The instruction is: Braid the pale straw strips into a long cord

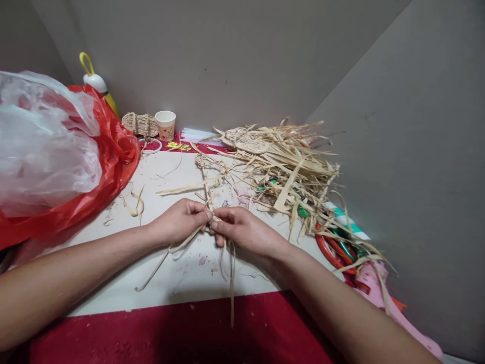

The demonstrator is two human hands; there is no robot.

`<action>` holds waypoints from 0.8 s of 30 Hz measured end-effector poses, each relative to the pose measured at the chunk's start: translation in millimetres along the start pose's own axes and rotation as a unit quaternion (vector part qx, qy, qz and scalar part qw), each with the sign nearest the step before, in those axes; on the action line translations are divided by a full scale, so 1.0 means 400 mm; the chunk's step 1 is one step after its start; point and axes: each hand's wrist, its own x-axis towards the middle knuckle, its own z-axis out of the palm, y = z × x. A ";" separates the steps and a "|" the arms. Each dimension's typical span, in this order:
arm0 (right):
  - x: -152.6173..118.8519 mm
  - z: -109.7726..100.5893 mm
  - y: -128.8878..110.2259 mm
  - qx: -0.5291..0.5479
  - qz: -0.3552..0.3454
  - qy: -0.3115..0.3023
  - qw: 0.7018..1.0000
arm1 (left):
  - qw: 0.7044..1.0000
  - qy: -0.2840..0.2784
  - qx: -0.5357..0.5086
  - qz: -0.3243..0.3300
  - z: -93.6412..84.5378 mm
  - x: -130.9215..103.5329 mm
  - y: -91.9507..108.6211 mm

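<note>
Your left hand (182, 220) has its thumb and forefinger pinched on the near end of a plant-fibre braid (206, 188). Your right hand (248, 230) meets it from the other side, thumb and fingertips gripping the same end, so the two thumbs are nearly touching. From your fingertips the braid runs straight away from you to a knotted head (199, 161). Two loose tails (232, 288) hang out below your fingers: one slants down to the left, the other drops toward you past the edge of the white board (125, 283) and over the red cloth (151, 333).

Just beyond your fingers, to the left, lies a flat dry strip (182, 189); a curled scrap (138, 205) rests farther left of them. Ahead and to the right of your fingers spreads a heap of dried strips (303, 164), with an oval woven pad (246, 140) on its far left side. Well ahead of your fingers, to the left, a second woven pad (140, 125) leans beside a paper cup (165, 126). Left of your fingers, well apart, bulges a red plastic bag (123, 159) with clear plastic (45, 146) over it.
</note>
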 end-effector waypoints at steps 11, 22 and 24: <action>0.012 -0.019 -0.038 -0.128 -0.029 -0.049 0.990 | 0.996 -0.037 0.085 0.019 -0.027 -0.005 -0.001; 0.025 0.011 -0.022 0.167 0.082 -0.046 0.981 | 0.983 -0.081 0.159 0.052 -0.057 -0.020 0.040; 0.026 0.017 -0.017 0.139 0.065 -0.017 0.988 | 0.980 -0.090 0.171 0.044 -0.059 -0.023 0.042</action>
